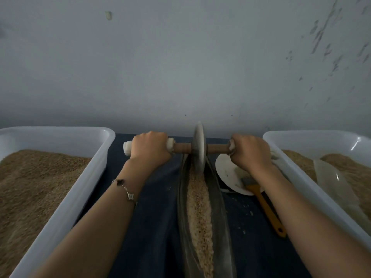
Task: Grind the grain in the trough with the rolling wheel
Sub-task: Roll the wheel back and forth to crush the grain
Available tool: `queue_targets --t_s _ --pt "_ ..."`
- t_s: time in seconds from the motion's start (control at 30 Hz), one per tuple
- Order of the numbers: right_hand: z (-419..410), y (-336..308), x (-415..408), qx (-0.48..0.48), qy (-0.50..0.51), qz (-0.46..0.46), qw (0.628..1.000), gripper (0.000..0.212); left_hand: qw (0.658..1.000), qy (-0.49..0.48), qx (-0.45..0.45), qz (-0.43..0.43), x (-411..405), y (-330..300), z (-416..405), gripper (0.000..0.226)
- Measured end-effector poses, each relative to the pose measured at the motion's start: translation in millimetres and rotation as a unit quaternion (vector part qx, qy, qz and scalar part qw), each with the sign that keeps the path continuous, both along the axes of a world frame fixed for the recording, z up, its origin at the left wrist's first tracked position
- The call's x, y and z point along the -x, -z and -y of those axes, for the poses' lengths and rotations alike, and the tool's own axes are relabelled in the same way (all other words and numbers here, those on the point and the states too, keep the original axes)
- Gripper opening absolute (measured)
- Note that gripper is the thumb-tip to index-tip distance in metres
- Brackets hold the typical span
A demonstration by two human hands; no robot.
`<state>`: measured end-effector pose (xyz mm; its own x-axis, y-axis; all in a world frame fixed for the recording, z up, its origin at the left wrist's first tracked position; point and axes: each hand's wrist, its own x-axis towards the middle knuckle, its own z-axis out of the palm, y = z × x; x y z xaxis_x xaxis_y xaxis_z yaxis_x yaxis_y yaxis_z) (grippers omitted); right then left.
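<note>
A narrow boat-shaped metal trough (181, 201) runs away from me down the middle of the dark cloth, with a strip of pale crushed grain (198, 209) along its bottom. The grey rolling wheel (199, 149) stands upright in the trough's far end, on a wooden axle (217, 148). My left hand (149, 147) grips the axle's white-wrapped left end. My right hand (250, 150) grips the right end. Both arms are stretched forward.
A white tub (66, 199) of brown grain stands at the left. Another white tub (307, 181) at the right holds grain and a pale scoop (331, 181). A white plate (226, 173) and a yellow-handled brush (265, 205) lie right of the trough. A grey wall rises just behind.
</note>
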<state>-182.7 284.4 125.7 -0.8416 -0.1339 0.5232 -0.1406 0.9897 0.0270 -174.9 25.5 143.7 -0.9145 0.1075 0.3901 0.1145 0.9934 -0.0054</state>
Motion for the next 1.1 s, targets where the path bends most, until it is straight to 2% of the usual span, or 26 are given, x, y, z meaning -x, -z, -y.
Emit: queue_targets --t_s 0.13,0.2,0.3,0.4,0.5,0.57,0.7,0.8,0.9,1.0,1.1 --pt "2.3 4.4 -0.9 -0.028 0.005 -0.018 0.999 0.016 1.0 -0.01 0.013 -0.016 -0.4 6.3 -0.1 0.012" --pt "4.6 8.7 -12.9 -0.039 0.007 -0.025 0.999 0.015 1.0 -0.007 0.021 -0.001 -11.6 15.2 1.3 0.013" --pt "6.4 15.2 -44.2 -0.042 0.004 -0.007 0.999 0.026 0.999 -0.002 0.037 0.031 -38.7 21.4 0.6 0.017" --pt "5.1 21.5 -86.3 -0.045 0.01 0.043 0.998 0.019 0.996 0.012 0.071 0.044 -75.8 17.3 -4.0 0.015" --pt "2.6 21.0 -133.9 -0.048 0.011 0.049 0.998 0.016 0.996 0.025 0.078 0.03 -121.2 13.4 -2.5 0.015" --pt "-0.2 19.6 -164.4 -0.031 0.005 0.017 0.999 0.024 0.996 0.038 0.075 0.002 -152.5 11.0 1.0 0.023" --pt "-5.9 10.3 -200.5 -0.011 -0.012 0.021 1.0 0.041 0.991 0.109 0.044 -0.061 -191.0 2.9 7.8 0.048" --pt "-5.3 5.9 -200.1 -0.021 -0.038 0.011 0.999 0.043 0.994 0.107 0.032 -0.018 -190.9 6.3 9.5 0.053" --pt "0.9 6.2 -180.7 -0.035 -0.054 -0.014 0.998 0.042 0.998 0.039 0.045 0.022 -168.0 26.7 13.2 0.037" --pt "9.6 6.7 -139.5 -0.062 -0.052 -0.037 0.996 0.033 0.997 -0.002 -0.014 0.071 -137.1 34.1 14.0 0.022" --pt "15.0 3.1 -84.8 -0.09 -0.012 0.01 0.996 0.023 0.996 -0.012 -0.048 0.075 -96.6 36.9 10.0 0.014"
